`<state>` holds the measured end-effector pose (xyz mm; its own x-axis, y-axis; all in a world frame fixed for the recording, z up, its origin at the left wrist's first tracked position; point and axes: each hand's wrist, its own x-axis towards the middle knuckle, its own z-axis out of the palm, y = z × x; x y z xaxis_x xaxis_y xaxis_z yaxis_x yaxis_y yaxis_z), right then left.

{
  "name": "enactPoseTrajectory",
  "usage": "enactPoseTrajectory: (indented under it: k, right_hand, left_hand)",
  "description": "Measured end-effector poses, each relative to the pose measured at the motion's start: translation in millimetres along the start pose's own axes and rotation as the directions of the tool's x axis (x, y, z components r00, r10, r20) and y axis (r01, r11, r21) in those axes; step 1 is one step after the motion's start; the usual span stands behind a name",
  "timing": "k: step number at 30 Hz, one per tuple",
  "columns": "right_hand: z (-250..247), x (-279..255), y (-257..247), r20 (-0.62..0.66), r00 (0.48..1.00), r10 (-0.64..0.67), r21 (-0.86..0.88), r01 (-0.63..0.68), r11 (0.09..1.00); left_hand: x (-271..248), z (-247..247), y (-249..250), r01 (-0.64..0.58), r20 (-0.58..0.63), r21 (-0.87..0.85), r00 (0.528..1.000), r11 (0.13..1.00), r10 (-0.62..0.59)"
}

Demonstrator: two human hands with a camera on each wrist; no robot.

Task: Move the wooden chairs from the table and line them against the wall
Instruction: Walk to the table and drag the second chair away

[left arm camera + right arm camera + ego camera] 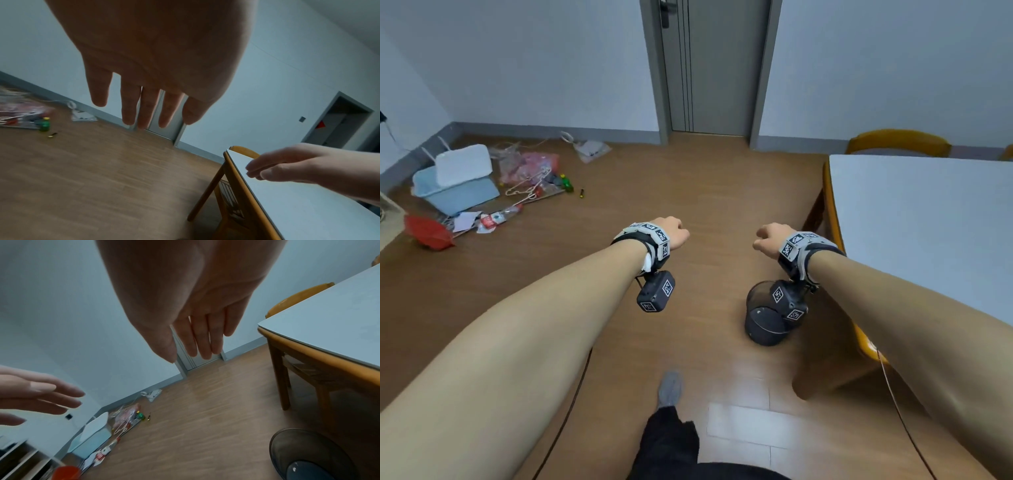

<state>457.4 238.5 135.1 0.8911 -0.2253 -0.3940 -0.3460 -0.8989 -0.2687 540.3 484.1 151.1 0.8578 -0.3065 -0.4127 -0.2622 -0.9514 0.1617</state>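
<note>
Chair sits tucked at the table's far side, not moved yet (task barely begun). Left hand and right hand hang empty, fingers relaxed, over the floor, near the table corner.

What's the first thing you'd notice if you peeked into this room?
Two bare arms stretch out over the brown floor, the left hand and right hand both empty with fingers relaxed. At the right stands a white-topped table with a wooden chair tucked in behind it. By the left wall lies a messy heap with a blue bin.
</note>
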Motion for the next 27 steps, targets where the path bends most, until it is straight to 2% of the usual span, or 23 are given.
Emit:
enactPoseTrajectory:
  k: [6, 11, 16, 20, 23, 27]
  right_hand:
    - [-49, 124, -7, -0.023, 0.979, 0.204, 0.031, -0.203, 0.979]
    - [-101, 207, -4, -0.036, 0.962, 0.269, 0.080, -0.265, 0.961]
    - [-139, 306, 33, -0.007, 0.932, 0.363, 0.091, -0.361, 0.928]
    - [-173, 404, 78, -0.031, 0.913, 0.408, 0.144, -0.399, 0.905]
    - [-207, 473, 107, -0.008, 0.899, 0.439, 0.171, -0.431, 0.886]
    - [-263, 558, 141, 0.001, 0.886, 0.464, 0.187, -0.456, 0.870]
  left_hand:
    - [167, -62, 6, -0.172, 0.047, 0.052, 0.984, 0.984, 0.169]
    - [285, -113, 36, -0.277, 0.097, 0.079, 0.958, 0.957, 0.270]
    - [401, -144, 90, -0.368, 0.135, 0.123, 0.926, 0.922, 0.352]
    - [498, -171, 145, -0.427, 0.148, 0.143, 0.901, 0.893, 0.408]
    - [560, -197, 182, -0.430, 0.190, 0.161, 0.897, 0.888, 0.399]
    - [649, -240, 228, -0.408, 0.167, 0.157, 0.909, 0.899, 0.383]
